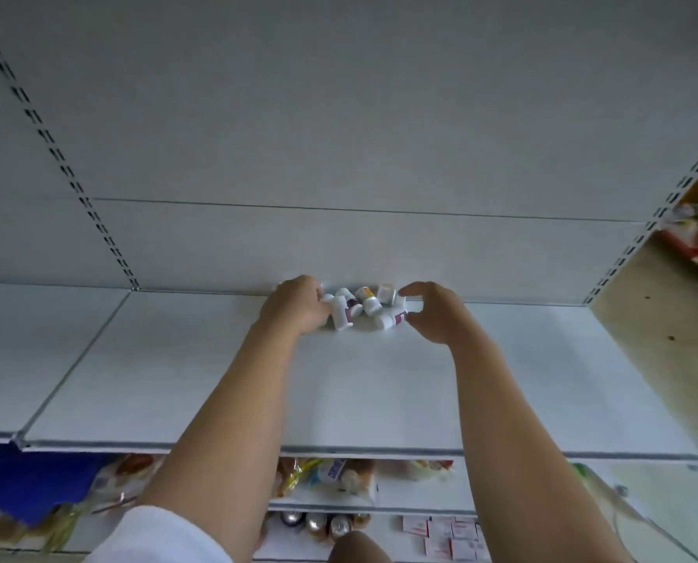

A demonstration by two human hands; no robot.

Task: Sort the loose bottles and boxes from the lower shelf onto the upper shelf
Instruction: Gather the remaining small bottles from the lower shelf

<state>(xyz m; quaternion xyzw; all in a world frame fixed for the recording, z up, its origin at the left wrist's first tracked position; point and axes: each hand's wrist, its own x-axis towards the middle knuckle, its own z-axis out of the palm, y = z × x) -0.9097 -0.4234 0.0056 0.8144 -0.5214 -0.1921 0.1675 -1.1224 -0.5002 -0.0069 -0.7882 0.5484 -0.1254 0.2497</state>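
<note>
- reaching up with both bare arms to the upper shelf (177,379), white, stretched right across the middle of the frame.
- at the back of it, dead centre, hard against the grey back panel (339,136): a huddle of small white bottles (365,308), most tipped on their sides, some with purple labels, one with orange.
- on the left of the huddle, the left hand (298,304), fingers curled in and touching a white bottle lying there; clamped on it or only nudging it, cannot tell.
- on the right, the right hand (432,314), cupped, thumb and forefinger apart, just beside the nearest purple-labelled bottle, gripping nothing.
- down under the shelf's front edge, bottom centre: the lower shelf (420,495), with crinkly packets (298,473) heaped on it.
- lower again, a row of silver cans (319,526) and, to their right, small red-and-white boxes (449,538) lying flat.
- bottom left corner: a white sleeve (156,538) at the left upper arm.
</note>
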